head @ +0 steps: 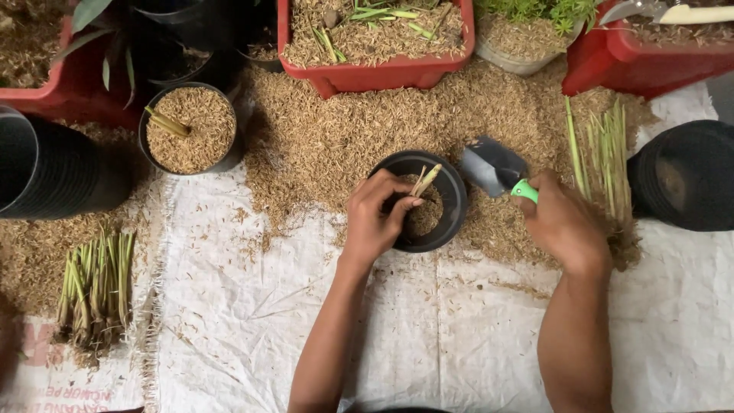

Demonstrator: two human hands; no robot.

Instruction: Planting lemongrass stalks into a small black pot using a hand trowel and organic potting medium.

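Note:
My left hand [376,218] reaches into a small black pot [453,200] and pinches a short pale plant stalk [425,180], holding it upright inside. The pot is partly filled with rice husk. My right hand [564,223] grips the green handle of a small grey trowel [493,166], whose blade points toward the pot's right rim, just above the loose husk pile [336,130].
A husk-filled black pot [191,128] with a stalk stands at the left. Stacked black pots lie at far left [53,164] and far right [684,176]. Bundles of cut stalks rest at left [95,287] and right [604,153]. Red planters [375,73] line the back.

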